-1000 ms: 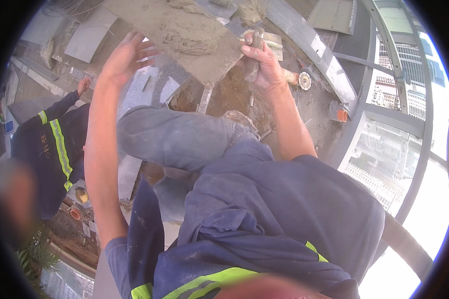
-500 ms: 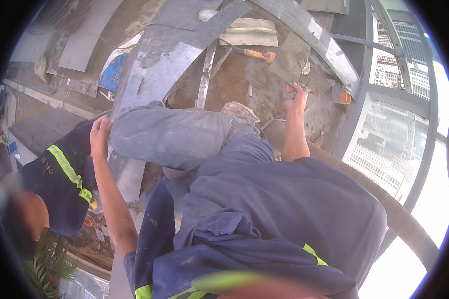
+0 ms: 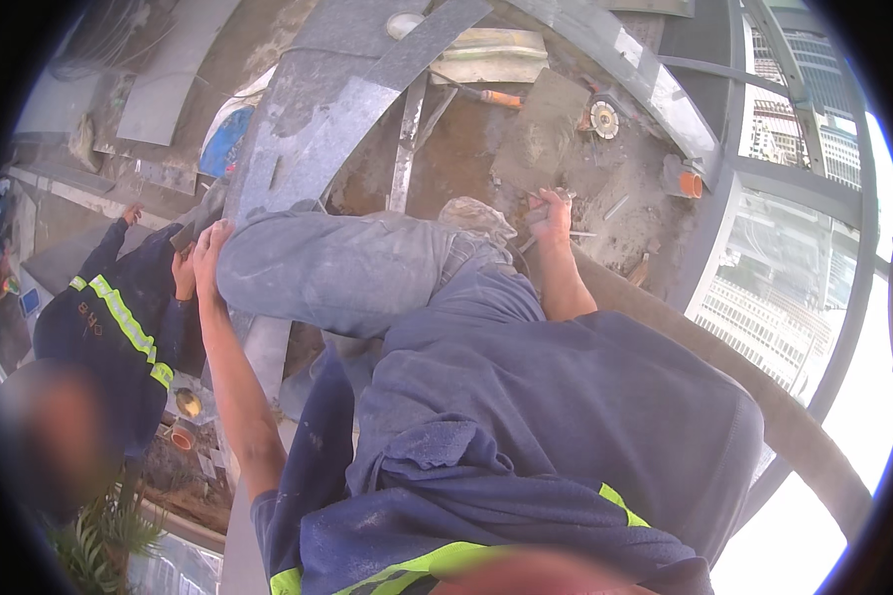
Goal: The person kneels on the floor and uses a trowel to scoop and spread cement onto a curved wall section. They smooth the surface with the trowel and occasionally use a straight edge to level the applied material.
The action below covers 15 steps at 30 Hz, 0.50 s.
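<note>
My left hand [image 3: 208,253] lies over my bent knee [image 3: 298,263], its fingers resting on the grey trouser cloth and holding nothing. On the right, my right hand [image 3: 553,213] is closed at the near edge of a thin, square grey slab [image 3: 541,124]. The slab is held above the dirt and hides part of what lies beneath. From its left side sticks out the orange handle [image 3: 503,99] of a tool; a round cutting disc [image 3: 603,120] shows to its right. Whether the two belong together is hidden.
A co-worker [image 3: 99,307] in a dark jacket with reflective strips crouches at the left, one hand close to mine. Curved metal sheets [image 3: 308,139] and a narrow metal strip [image 3: 404,149] lie ahead. An orange pipe end [image 3: 690,184] stands by the glass railing [image 3: 764,288] on the right.
My right hand has moved left and toward me, and the grey slab shifted left with it, uncovering the cutting disc. The co-worker has leaned, and their hands now show. My left hand stays on the knee.
</note>
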### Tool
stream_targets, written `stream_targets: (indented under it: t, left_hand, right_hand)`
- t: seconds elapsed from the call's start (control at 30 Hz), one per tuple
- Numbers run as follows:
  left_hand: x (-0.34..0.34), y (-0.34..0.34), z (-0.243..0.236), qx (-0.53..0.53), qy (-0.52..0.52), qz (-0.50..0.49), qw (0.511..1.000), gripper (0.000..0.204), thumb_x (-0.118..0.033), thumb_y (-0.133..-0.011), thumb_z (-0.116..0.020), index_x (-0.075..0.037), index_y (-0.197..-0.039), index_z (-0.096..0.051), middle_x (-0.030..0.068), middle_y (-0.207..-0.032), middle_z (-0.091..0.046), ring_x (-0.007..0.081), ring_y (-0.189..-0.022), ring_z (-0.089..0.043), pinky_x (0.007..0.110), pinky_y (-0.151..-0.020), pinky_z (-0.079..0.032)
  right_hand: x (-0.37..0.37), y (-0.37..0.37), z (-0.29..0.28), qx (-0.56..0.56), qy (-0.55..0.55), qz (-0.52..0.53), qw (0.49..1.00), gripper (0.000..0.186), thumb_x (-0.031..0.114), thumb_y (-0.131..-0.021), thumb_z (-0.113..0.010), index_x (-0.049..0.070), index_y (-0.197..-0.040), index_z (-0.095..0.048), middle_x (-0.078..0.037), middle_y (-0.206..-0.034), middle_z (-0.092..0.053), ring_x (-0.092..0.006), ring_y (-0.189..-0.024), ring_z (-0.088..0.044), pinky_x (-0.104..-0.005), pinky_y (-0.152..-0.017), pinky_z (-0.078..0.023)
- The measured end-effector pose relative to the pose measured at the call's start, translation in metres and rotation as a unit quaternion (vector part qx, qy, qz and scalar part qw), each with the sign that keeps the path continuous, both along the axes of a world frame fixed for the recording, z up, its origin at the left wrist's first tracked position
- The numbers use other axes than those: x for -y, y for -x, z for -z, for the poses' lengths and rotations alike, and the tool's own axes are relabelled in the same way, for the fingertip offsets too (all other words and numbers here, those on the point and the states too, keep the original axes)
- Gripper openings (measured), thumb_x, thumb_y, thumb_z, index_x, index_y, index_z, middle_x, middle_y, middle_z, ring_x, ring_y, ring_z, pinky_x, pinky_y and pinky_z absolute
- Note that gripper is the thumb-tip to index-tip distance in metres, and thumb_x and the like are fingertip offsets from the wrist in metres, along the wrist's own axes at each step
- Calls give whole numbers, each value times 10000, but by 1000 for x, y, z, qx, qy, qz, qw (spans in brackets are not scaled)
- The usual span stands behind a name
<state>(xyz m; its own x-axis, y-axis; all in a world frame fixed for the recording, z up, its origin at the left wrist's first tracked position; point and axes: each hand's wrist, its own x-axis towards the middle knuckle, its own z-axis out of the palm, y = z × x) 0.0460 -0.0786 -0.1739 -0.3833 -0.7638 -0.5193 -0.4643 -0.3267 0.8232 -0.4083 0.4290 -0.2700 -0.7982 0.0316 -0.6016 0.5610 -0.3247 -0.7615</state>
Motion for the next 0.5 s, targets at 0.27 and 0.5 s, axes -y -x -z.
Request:
stream_targets:
  t: [0.27,0.5]
  left_hand:
    - [-26,-18,25,-39,48,28,998,336,-240,-1081,-579,11,-1287,-667,54,-1140,-698,136,-1051,-634,282,-951,-493]
    - [-47,-51,60,-83,85,-6,993,351,-190,-1016,-597,8,-1300,-656,83,-1208,-697,181,-1095,-641,333,-993,-484]
  right_hand:
    - [1,-10,59,88,-42,-26,995,375,-89,-855,-647,94,-1166,-544,-85,-1078,-617,-241,-983,-639,-436,-848,-565]
    - [-10,-25,33,-176,-616,-100,761,375,82,-868,-662,-24,-1209,-546,-253,-1129,-655,-440,-1006,-659,-505,-891,-525]
